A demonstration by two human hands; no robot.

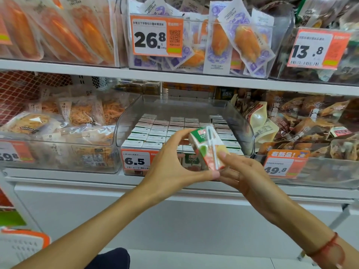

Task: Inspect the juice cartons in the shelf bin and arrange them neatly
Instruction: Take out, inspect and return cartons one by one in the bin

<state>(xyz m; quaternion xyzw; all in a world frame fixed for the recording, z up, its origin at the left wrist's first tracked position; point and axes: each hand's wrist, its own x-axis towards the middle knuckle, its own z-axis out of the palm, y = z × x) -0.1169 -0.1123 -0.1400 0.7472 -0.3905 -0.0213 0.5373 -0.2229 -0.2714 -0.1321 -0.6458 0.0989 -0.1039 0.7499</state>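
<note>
Hands: our left hand (171, 167) and right hand (240, 171) both pinch one carton (206, 148).
Carton: just before the bin (246, 131), long axis tilted, straw side facing us.
Bin: behind; gap nearer our right hand, we judge.

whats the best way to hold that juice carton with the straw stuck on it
Grip the juice carton by its flat side faces, one hand from each side, as the left hand and right hand do. The straw face stays uncovered.
</note>
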